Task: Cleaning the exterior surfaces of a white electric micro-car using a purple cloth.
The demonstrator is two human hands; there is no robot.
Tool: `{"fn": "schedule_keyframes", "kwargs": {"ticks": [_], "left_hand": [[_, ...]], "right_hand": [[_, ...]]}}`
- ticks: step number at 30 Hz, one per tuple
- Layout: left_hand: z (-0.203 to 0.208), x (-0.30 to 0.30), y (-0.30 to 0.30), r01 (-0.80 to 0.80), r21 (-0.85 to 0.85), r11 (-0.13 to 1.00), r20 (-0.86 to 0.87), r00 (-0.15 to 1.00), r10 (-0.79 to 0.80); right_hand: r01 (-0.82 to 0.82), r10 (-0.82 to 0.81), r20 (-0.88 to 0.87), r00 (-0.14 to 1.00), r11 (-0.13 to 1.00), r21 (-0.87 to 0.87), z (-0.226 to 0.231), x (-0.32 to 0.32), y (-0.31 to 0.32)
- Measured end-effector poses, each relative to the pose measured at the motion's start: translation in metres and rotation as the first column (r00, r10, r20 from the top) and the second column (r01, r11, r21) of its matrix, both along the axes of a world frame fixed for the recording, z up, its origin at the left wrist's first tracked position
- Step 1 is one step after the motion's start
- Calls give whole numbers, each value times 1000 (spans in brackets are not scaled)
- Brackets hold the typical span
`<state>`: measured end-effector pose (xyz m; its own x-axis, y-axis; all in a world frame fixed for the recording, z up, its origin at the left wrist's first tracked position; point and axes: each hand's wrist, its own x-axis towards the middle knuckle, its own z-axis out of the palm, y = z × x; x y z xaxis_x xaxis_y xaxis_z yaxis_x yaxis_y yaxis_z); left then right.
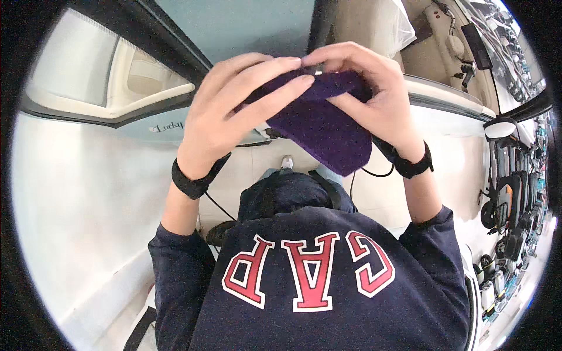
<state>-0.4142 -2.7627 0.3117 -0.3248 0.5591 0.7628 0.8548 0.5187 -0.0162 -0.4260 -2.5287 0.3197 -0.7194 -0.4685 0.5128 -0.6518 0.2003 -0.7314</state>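
Note:
A dark purple cloth [333, 133] hangs between my hands, its upper part folded over and its lower corner drooping in front of my body. My left hand [225, 105] grips the cloth's upper left part, fingers stretched along the fold and the thumb hidden. Thumb and curled fingers of my right hand [377, 88] pinch the rolled upper right edge. The two hands nearly meet at the top of the fold. Near that meeting point a small pale spot [319, 70] shows, too small to make out.
Ahead stands a light blue vehicle with a dark-framed window [153, 88] and a beige interior [369, 29]. Black bands with thin cables circle both wrists. On the right are a round mirror [499, 128] and a row of dark two-wheelers [515, 199]. Pale tiled floor [252, 161] lies below.

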Motion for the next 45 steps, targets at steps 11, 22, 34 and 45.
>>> {"fn": "schedule_keyframes", "kwargs": {"ticks": [11,22,34,45], "left_hand": [[7,-23,-38,-363,-4,932,-334,879,341],[-7,-38,-47,-250,69,966,-386,886,257],[-2,-33,-46,-260,56,964,-342,902,263],[18,-29,-48,-282,49,958,-327,902,282]], "right_hand": [[-194,239,-435,868,970,146,-22,45,-76],[-592,421,567,708,792,151,-107,117,-60],[-604,399,641,655,787,127,-142,93,-64],[-311,128,638,759,933,183,-160,67,-56]]}}
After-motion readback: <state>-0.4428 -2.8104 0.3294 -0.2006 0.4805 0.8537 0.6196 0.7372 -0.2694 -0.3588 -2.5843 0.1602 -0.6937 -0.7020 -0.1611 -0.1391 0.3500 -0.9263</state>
